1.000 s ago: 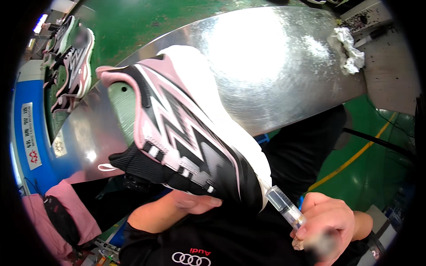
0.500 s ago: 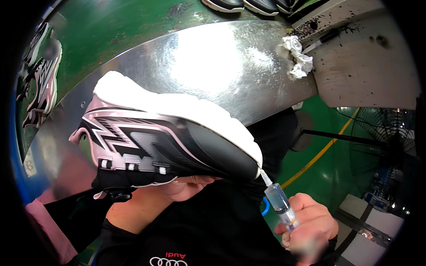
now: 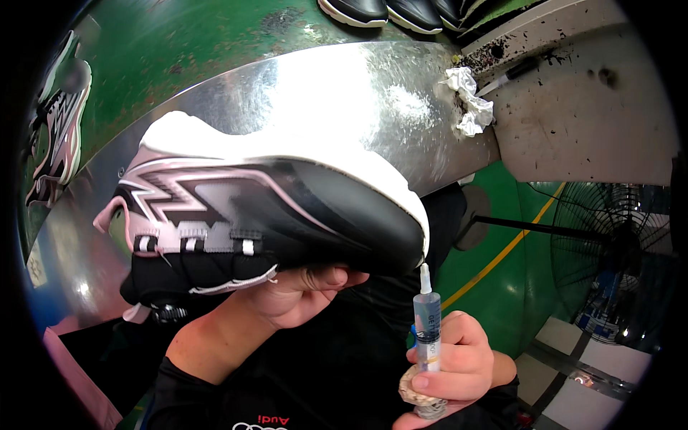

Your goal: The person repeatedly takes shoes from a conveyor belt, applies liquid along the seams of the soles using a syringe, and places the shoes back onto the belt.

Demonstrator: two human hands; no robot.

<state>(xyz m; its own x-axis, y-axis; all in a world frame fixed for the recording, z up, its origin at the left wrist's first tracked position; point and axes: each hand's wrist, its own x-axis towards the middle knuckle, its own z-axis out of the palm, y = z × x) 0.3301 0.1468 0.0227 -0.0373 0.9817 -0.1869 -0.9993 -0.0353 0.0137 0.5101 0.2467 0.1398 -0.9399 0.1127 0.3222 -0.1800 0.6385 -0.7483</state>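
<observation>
A pink, grey and black sneaker [image 3: 308, 208] is tipped over with its thick white sole uppermost and its toe toward the right. My left hand [image 3: 301, 292] holds it from beneath, the fingers partly hidden behind the upper. Clear and slim, a syringe [image 3: 428, 315] with a white tip stands nearly upright in my right hand [image 3: 462, 358], whose fingers wrap round its barrel. That tip meets the toe where the sole joins the upper. Something pale and bulky is wound about the syringe's lower end. A black dial [image 3: 170, 313] hangs by the sneaker's tongue.
Behind the sneaker spreads a shiny metal sheet [image 3: 423, 150] on a green worktop [image 3: 193, 43]. Crumpled white tissue [image 3: 469, 104] and a black-handled tool [image 3: 517, 69] lie at its right. More sneakers [image 3: 61, 136] stand left, black shoes [image 3: 358, 11] far back. A fan [image 3: 616, 236] stands right.
My right hand and the syringe have swung left, and the syringe is now more upright, its tip still at the toe. The sneaker has tilted slightly and come a little nearer.
</observation>
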